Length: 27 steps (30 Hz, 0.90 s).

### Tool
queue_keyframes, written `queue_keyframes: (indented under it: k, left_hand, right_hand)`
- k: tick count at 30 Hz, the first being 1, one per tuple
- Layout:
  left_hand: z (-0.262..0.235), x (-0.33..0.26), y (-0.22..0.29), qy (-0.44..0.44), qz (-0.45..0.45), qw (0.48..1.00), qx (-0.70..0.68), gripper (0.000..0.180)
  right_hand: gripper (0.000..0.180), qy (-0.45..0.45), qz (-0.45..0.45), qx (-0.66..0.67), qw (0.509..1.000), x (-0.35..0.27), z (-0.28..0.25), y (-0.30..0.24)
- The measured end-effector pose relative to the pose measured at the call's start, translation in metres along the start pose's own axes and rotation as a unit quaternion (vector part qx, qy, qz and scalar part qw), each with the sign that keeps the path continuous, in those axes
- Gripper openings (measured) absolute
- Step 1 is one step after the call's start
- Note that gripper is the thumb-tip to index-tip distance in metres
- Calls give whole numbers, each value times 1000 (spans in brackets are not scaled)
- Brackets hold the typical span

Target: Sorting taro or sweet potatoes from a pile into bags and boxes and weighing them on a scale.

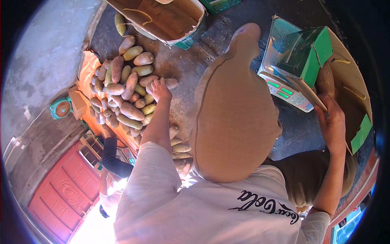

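Note:
My left hand (161, 90) reaches into a heap of oblong brown and yellow-green tubers (131, 111), like large potatoes. Its fingers are curled over a reddish-brown tuber (172, 83) at the heap's right edge; part of it is hidden by the hand. On the right, my right hand (334, 120) grips the edge of an open cardboard box (302, 57), green outside and brown inside. The box stands tilted on a digital scale (286, 91) with lit green displays. Inside the box a large brown tuber (325, 81) shows near my right fingers; the rest of its contents are hidden.
Another open box (162, 18) stands at the far side, beyond the heap. My knee (235, 110) rises between heap and scale. An orange sheet (90, 65) lies under the heap's left side. Another person's arm (109, 152) reaches in at lower left. A red door (65, 187) stands beyond.

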<state>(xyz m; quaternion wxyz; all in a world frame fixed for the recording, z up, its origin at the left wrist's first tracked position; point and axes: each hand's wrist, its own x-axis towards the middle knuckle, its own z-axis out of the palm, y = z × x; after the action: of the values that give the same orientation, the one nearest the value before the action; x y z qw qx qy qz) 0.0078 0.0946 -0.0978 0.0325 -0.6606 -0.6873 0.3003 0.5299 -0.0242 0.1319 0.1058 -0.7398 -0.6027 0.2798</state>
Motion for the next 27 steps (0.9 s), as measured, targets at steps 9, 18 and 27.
queue_keyframes:
  k: [9,18,27]
  left_hand:
    - [4,35,11,-141,100,977,125,32]
    - [58,20,-36,-78,173,974,120,32]
    - [-125,-141,55,-113,69,988,-83,40]
  right_hand:
    - [17,-21,34,14,999,4,1,-2]
    - [18,-7,-14,27,999,9,-2,-11]
    - [13,27,-40,1,999,-4,1,2]
